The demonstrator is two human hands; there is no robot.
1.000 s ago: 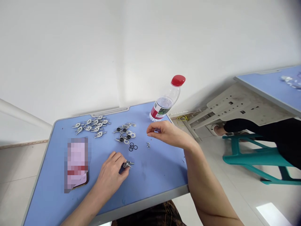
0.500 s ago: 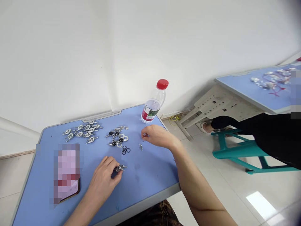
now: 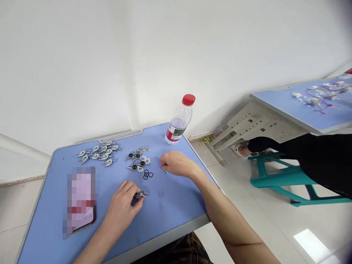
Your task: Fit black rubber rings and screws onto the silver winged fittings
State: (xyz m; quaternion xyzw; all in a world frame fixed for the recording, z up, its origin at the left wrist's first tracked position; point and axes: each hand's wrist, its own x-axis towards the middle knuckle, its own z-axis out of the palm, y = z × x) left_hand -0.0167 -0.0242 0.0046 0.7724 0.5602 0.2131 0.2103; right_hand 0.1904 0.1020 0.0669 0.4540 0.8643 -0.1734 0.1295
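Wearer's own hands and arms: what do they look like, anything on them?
Left hand and right hand are both ungloved, five-fingered human hands. Forearms slender, no sleeves in view; no watch, bracelet or ring visible.

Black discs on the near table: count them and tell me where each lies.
4, grouped together: back left disc, back right disc, front right disc, front left disc. The left hand or right hand may hide more.
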